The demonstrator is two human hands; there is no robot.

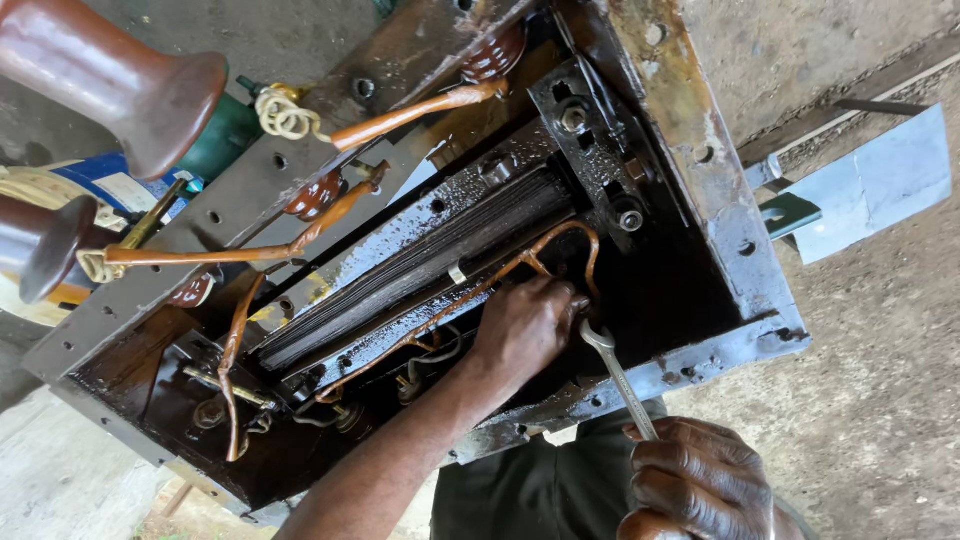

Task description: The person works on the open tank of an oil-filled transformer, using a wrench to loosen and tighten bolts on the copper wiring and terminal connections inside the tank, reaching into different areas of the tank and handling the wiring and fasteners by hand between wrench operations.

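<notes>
My right hand (700, 485) is clamped around the shaft of a steel spanner (618, 378), low at the lower right; its open head points up at the oily tank (700, 150). It is stiff, light and probably greasy, so I judge a firm hold far down the handle best. My left hand (525, 325) reaches inside, fingers curled on a copper lead (480, 290)

The spanner (618, 375) was a slim grey metal tool with an open jaw at its upper end. It stood slanted, its jaw down inside the oily metal box (700, 200), just beside a bent copper wire (560, 245) there.
</notes>
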